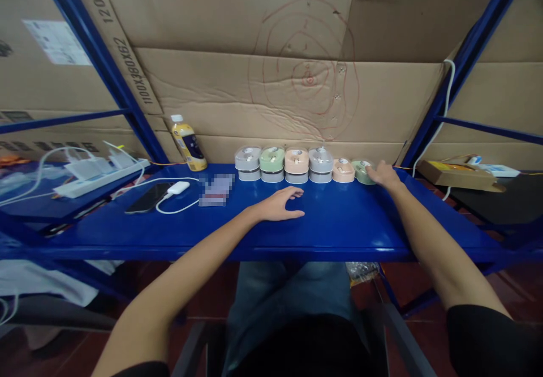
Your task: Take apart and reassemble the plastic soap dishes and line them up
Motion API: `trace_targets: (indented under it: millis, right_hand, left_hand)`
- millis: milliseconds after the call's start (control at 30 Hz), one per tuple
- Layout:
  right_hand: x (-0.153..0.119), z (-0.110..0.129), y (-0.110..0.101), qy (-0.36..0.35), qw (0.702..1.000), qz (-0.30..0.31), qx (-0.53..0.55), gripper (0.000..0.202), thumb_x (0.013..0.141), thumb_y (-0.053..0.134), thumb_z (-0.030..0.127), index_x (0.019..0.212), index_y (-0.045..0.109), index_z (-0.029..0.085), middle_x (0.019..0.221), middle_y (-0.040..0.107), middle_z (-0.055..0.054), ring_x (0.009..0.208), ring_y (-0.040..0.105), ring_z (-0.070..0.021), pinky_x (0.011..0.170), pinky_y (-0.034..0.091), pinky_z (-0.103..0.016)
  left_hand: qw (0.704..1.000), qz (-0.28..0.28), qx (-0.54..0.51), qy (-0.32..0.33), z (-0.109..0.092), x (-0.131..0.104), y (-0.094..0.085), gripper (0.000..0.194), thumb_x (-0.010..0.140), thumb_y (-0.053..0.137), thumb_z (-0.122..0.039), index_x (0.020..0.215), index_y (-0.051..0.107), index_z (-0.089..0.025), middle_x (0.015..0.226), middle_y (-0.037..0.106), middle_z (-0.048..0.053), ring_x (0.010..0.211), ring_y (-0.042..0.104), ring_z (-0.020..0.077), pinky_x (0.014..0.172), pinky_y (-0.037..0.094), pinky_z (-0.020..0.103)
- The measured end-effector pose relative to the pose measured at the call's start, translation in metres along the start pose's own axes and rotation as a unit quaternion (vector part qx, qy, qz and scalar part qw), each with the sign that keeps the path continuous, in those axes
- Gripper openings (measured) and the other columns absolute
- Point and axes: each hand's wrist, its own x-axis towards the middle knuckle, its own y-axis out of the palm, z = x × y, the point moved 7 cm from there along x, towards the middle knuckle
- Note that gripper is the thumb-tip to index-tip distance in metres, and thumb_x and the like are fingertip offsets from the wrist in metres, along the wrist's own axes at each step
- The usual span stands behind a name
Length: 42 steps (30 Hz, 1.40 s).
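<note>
A row of small rounded boxes with clear lids stands along the back of the blue table. From the left come two-high stacks: a grey box [248,156], a green box [272,157], a peach box [296,161] and another grey box [321,161]. Beyond them are a single peach box [343,171] and, at the right end, a single green box [363,172]. My right hand [384,174] has its fingers closed on that end box's right side. Before the peach stack, my left hand [280,204] hovers with thumb and fingers apart, holding nothing.
A yellow drink bottle [189,144] stands at the back left. Nearer are a black phone [147,198], a white adapter [178,188] with cables and a blurred flat item [217,190]. A power strip [102,179] lies far left, an open carton [460,175] far right.
</note>
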Motion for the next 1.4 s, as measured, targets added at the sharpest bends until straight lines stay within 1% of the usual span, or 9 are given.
trace_targets:
  millis: [300,433,567,633,733,967,1067,1200,1400]
  right_hand:
    - [-0.017,0.019,0.002,-0.009,0.998,0.052,-0.037,0.079,0.096,0.064,0.061,0.148,0.05,0.003,0.144,0.058,-0.035,0.132,0.064,-0.0431,0.106,0.052,-0.046]
    - [-0.028,0.022,-0.006,-0.017,0.998,0.02,-0.062,0.081,0.095,0.062,0.064,0.147,0.049,0.003,0.148,0.054,-0.036,0.135,0.059,-0.0473,0.107,0.05,-0.051]
    - [-0.05,0.061,-0.016,-0.195,0.975,-0.055,-0.09,0.073,0.094,0.064,0.047,0.155,0.046,0.01,0.167,0.039,-0.029,0.154,0.038,-0.0458,0.12,0.038,-0.055]
    - [-0.065,0.086,-0.009,-0.305,0.947,-0.037,-0.095,0.077,0.091,0.066,0.037,0.16,0.042,0.014,0.175,0.031,-0.022,0.161,0.028,-0.0406,0.127,0.03,-0.054]
    - [-0.081,0.109,0.004,-0.37,0.924,0.019,-0.098,0.085,0.087,0.07,0.037,0.161,0.041,0.009,0.174,0.034,-0.022,0.162,0.03,-0.0385,0.129,0.028,-0.05]
    - [-0.101,0.118,-0.033,-0.313,0.948,-0.026,-0.053,0.045,0.1,0.051,0.05,0.113,0.074,0.013,0.118,0.075,-0.021,0.117,0.067,-0.0386,0.105,0.049,-0.048]
    - [-0.109,0.114,-0.048,-0.233,0.969,-0.069,-0.049,0.059,0.099,0.051,0.061,0.122,0.071,0.011,0.127,0.07,-0.026,0.124,0.063,-0.0437,0.102,0.05,-0.051]
    - [-0.118,0.112,-0.031,-0.153,0.985,0.027,-0.081,0.083,0.092,0.057,0.076,0.136,0.064,0.005,0.137,0.062,-0.033,0.126,0.062,-0.0514,0.098,0.051,-0.057]
    - [-0.139,0.121,-0.025,-0.257,0.955,0.096,-0.113,0.064,0.091,0.064,0.056,0.14,0.06,0.015,0.135,0.064,-0.025,0.12,0.067,-0.0439,0.092,0.055,-0.049]
  left_hand:
    - [1.0,0.004,0.004,0.003,0.0,-0.001,-0.002,0.066,0.086,0.082,-0.05,0.14,0.061,-0.019,0.145,0.063,0.019,0.128,0.067,0.0327,0.112,0.055,0.055]
    - [1.0,0.004,0.009,0.004,-0.001,0.0,-0.002,0.064,0.086,0.082,-0.051,0.139,0.062,-0.021,0.145,0.064,0.016,0.128,0.067,0.0323,0.112,0.055,0.053]
    - [1.0,-0.003,0.014,0.009,-0.002,0.0,-0.003,0.061,0.086,0.082,-0.049,0.136,0.064,-0.021,0.142,0.065,0.015,0.125,0.068,0.0313,0.11,0.056,0.053]
    - [1.0,-0.003,0.016,0.015,-0.003,0.0,-0.003,0.059,0.086,0.081,-0.048,0.135,0.064,-0.021,0.14,0.066,0.015,0.124,0.068,0.0311,0.11,0.056,0.053]
    - [1.0,0.004,0.022,0.021,-0.003,-0.001,-0.002,0.057,0.088,0.08,-0.049,0.135,0.064,-0.021,0.14,0.065,0.015,0.124,0.067,0.0307,0.11,0.056,0.052]
    - [0.999,0.01,0.027,0.022,-0.003,0.0,-0.001,0.056,0.089,0.079,-0.049,0.134,0.064,-0.02,0.139,0.065,0.015,0.124,0.067,0.0305,0.11,0.055,0.052]
    - [0.999,0.008,0.031,0.027,-0.004,0.001,-0.002,0.055,0.089,0.079,-0.049,0.133,0.064,-0.02,0.138,0.065,0.015,0.124,0.067,0.0303,0.11,0.055,0.052]
    - [0.999,0.004,0.028,0.029,-0.003,0.001,-0.002,0.054,0.088,0.08,-0.048,0.132,0.065,-0.02,0.138,0.066,0.015,0.125,0.067,0.0304,0.11,0.055,0.051]
    - [1.0,-0.029,-0.006,-0.004,0.007,0.001,-0.002,0.075,0.085,0.083,-0.051,0.145,0.056,-0.017,0.141,0.066,0.02,0.126,0.068,0.0332,0.11,0.055,0.055]
